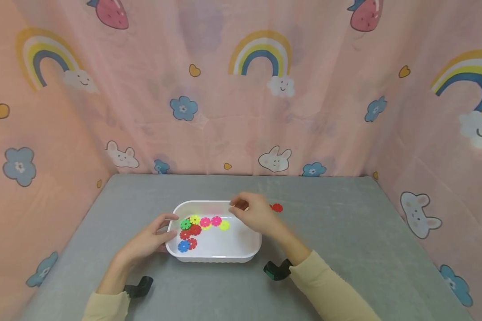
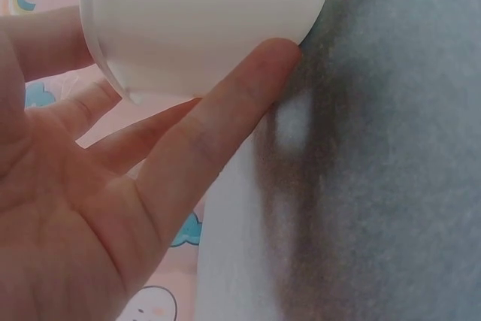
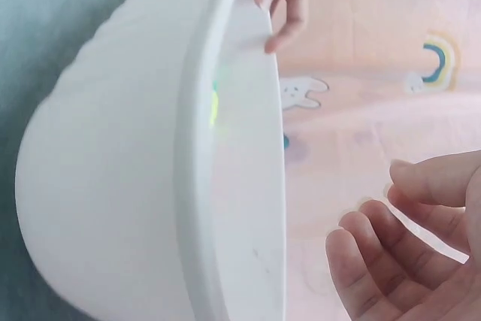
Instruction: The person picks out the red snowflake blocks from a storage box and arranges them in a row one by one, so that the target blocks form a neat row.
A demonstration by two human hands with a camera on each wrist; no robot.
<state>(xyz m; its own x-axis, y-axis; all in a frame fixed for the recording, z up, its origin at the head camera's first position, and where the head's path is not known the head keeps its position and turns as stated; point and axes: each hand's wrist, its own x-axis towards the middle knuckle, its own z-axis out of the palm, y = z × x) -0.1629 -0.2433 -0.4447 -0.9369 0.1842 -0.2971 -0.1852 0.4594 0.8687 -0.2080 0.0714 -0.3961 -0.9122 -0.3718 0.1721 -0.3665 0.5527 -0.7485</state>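
A white plastic basin (image 1: 209, 258) with rounded corners stands on the table. Inside, mostly on its left side, lie notched plastic discs: a green disc (image 1: 185, 224), a blue disc (image 1: 183, 246), two pink ones, several red and yellow ones. My left hand (image 1: 152, 234) holds the basin's left end, fingers at the rim; in the left wrist view the thumb (image 2: 233, 103) lies along the outer wall. Above the basin's right back part hovers my right hand (image 1: 255, 211), fingers loosely bent. In the right wrist view no disc shows between its fingers (image 3: 349, 253).
On the table to the right of the basin lies a red disc (image 1: 277, 207), partly behind the right hand. A grey cloth covers the table (image 1: 325, 214). Pink printed curtains (image 1: 209, 133) rise at the back and both sides. Dark wrist mounts (image 1: 139, 287) sit at both wrists.
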